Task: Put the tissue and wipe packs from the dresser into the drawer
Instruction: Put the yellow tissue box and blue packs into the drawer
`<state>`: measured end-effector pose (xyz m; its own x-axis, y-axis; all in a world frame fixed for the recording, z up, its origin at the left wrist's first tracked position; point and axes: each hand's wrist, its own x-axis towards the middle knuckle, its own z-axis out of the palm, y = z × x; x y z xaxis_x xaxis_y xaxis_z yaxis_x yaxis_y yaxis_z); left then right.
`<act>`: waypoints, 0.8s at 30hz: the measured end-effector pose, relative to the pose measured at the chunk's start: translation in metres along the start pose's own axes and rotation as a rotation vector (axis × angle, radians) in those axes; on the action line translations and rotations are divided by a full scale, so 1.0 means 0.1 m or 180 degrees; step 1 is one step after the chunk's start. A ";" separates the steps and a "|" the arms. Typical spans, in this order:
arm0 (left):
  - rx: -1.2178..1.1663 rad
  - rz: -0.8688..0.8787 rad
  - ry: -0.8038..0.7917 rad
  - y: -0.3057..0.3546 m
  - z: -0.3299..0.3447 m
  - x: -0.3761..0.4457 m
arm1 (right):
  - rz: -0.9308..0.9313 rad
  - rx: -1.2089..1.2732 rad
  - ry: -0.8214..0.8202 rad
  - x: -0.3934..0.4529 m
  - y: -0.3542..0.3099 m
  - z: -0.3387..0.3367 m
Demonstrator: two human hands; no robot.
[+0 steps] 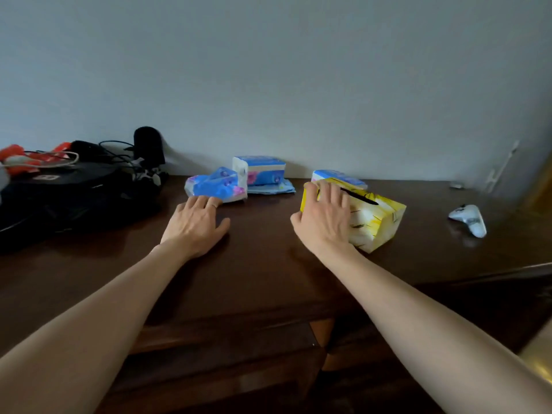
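On the dark wooden dresser (263,264) lie several packs. My right hand (324,218) rests with spread fingers on the left end of a yellow and white tissue pack (376,222). My left hand (195,222) is open just in front of a crumpled blue pack (216,185), fingertips nearly touching it. Behind that stands a blue and white tissue pack (260,170) on top of a flat blue wipe pack (273,189). Another blue and white pack (337,178) peeks out behind the yellow one. The drawer front (227,339) shows below the dresser edge.
A black bag (68,198) with cables, a black microphone (148,144) and orange items (38,155) fills the left end. A white game controller (469,219) lies at the right. The grey wall stands right behind the packs.
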<state>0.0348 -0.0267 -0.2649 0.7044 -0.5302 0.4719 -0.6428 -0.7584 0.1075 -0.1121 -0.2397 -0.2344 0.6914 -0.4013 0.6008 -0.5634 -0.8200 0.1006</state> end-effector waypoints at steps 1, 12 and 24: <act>0.0023 0.0009 -0.0007 0.02 -0.03 -0.02 | 0.0313 -0.0129 -0.0113 0.06 0.12 -0.03; -0.0310 0.1539 0.0767 0.67 -0.53 -0.24 | -0.0599 0.1619 0.0178 -0.15 0.49 -0.39; 0.0556 0.0584 0.0168 -0.03 -0.77 -0.30 | 0.0336 0.2091 -0.0880 0.45 -0.01 0.23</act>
<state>-0.0075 0.0208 -0.2123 0.5611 -0.6479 0.5151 -0.6935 -0.7078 -0.1349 -0.0701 -0.2667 -0.2259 0.7864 -0.5092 0.3496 -0.3051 -0.8124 -0.4969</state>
